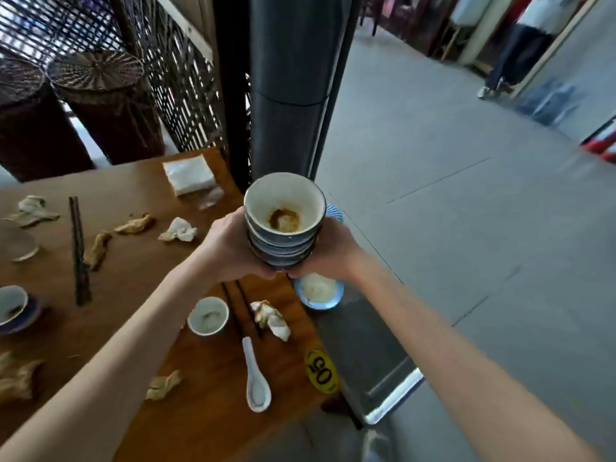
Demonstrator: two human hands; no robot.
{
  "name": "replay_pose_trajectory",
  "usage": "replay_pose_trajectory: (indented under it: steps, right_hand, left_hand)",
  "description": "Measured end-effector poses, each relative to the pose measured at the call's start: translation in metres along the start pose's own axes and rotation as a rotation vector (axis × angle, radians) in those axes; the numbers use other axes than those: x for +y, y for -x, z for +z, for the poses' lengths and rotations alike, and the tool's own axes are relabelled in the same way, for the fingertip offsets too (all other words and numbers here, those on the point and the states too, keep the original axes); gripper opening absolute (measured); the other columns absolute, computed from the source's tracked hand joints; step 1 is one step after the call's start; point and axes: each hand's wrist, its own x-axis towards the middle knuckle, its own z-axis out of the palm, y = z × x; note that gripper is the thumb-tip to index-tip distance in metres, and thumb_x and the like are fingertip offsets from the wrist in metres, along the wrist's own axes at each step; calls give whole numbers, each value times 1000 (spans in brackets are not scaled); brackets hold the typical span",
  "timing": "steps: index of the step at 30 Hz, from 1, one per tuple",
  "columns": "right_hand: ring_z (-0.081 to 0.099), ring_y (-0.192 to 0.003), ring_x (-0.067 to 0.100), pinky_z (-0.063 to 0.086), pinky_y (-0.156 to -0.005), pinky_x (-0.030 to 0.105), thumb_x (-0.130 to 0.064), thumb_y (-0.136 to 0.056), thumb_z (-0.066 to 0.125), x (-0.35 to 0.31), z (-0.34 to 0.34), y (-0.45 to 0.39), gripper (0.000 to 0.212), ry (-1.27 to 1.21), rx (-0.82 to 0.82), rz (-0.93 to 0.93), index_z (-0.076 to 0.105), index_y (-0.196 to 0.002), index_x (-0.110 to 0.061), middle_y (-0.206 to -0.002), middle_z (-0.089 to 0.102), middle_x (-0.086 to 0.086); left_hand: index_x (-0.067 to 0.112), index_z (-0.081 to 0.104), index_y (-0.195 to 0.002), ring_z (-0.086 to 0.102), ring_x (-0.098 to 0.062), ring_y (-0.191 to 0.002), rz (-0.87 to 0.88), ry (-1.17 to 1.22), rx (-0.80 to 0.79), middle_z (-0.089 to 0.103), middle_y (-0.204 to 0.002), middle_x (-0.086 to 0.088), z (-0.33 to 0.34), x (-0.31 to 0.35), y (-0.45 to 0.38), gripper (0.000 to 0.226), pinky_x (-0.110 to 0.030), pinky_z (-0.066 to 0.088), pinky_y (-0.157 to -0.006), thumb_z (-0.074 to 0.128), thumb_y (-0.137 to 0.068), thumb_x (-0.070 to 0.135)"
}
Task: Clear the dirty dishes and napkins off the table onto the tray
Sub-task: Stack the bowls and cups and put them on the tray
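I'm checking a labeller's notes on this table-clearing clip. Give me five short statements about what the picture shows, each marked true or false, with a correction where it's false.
1. Both hands hold the stack of bowls: left hand, right hand. True.
2. The top bowl is clean. False: brown residue sits in its bottom.
3. The white spoon lies on the wooden table. True.
4. The yellow table tag reads 12. False: it reads 05.
5. The pack of white napkins is in the left hand. False: it lies at the table's far edge.
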Motion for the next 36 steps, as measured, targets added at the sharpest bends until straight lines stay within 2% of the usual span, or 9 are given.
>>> replay_pose_trajectory:
  steps: [5, 9, 13, 15, 19, 24, 29, 34, 36]
  right_hand:
    - [50, -84, 6, 28, -64, 3, -22, -46, 88, 88, -33, 3, 69, -48, 16, 67, 60, -110, -20, -75, 47, -26]
    - [49, -79, 3, 29, -60, -1, -32, -42, 88, 166, -47, -15, 71, -4, 2, 82, 58, -106, -28, -76, 51, -20]
    - [50, -78, 1, 32, -61, 11, -38, -40, 87, 240, -52, -38, 73, 23, 2, 32, 61, -108, -30, -81, 52, -18]
    - [50, -78, 3, 34, -63, 14, -34, -39, 88, 273, -48, -50, 70, -13, -1, 11, 63, -105, -28, -81, 52, -17]
    - [58, -81, 13, 35, -62, 17, -30, -40, 89, 329, -30, -77, 70, -16, -56, 8, 63, -105, -21, -85, 62, -5]
    - [60, -85, 15, 37, -65, 19, -25, -44, 87, 388, 8, -107, 71, -73, -72, 7, 62, -110, -22, -92, 65, -4]
    - [47, -70, 6, 33, -50, -1, -27, -41, 88, 435, 65, -140, 71, -46, -91, 5, 62, -108, -22, -73, 48, -20]
    - [49, -71, 1, 28, -57, -4, -24, -38, 90, 477, 120, -166, 76, -122, -61, -15, 63, -109, -21, -73, 50, -19]
    - [45, -71, -8, 27, -54, -7, -23, -36, 92, 491, 135, -173, 79, -150, -50, -25, 64, -110, -18, -70, 48, -22]
  left_hand:
    - [19, 56, -111, 54, -12, -88, -49, 41, 18, 54, -85, 12, 71, 55, -18, 85, -19, 35, -70, 91, -35, 30]
    - [17, 58, -112, 54, -12, -92, -69, 120, 40, 56, -93, 9, 135, 87, -45, 84, -17, 34, -73, 91, -35, 21]
    - [27, 60, -101, 53, -6, -86, -171, 215, 104, 51, -78, 24, 202, 105, -76, 77, -6, 32, -64, 90, -31, 15]
    - [24, 61, -106, 52, -4, -86, -198, 245, 128, 51, -79, 25, 234, 107, -93, 79, -5, 30, -65, 90, -32, 15]
    - [21, 57, -116, 52, -6, -91, -221, 223, 132, 61, -98, 11, 290, 98, -125, 87, -11, 33, -74, 90, -36, 16]
    - [19, 50, -126, 59, -23, -105, -228, 250, 157, 64, -114, -3, 347, 74, -158, 89, -28, 45, -86, 85, -45, 14]
    - [21, 49, -128, 57, -20, -103, -241, 223, 179, 65, -112, -1, 402, 29, -186, 93, -18, 35, -79, 88, -44, 21]
    - [19, 50, -129, 60, -23, -101, -234, 212, 193, 67, -110, -3, 451, -16, -209, 97, -8, 30, -74, 88, -40, 25]
    - [20, 50, -129, 61, -21, -102, -227, 217, 170, 68, -110, -3, 465, -30, -216, 102, -11, 34, -75, 83, -34, 38]
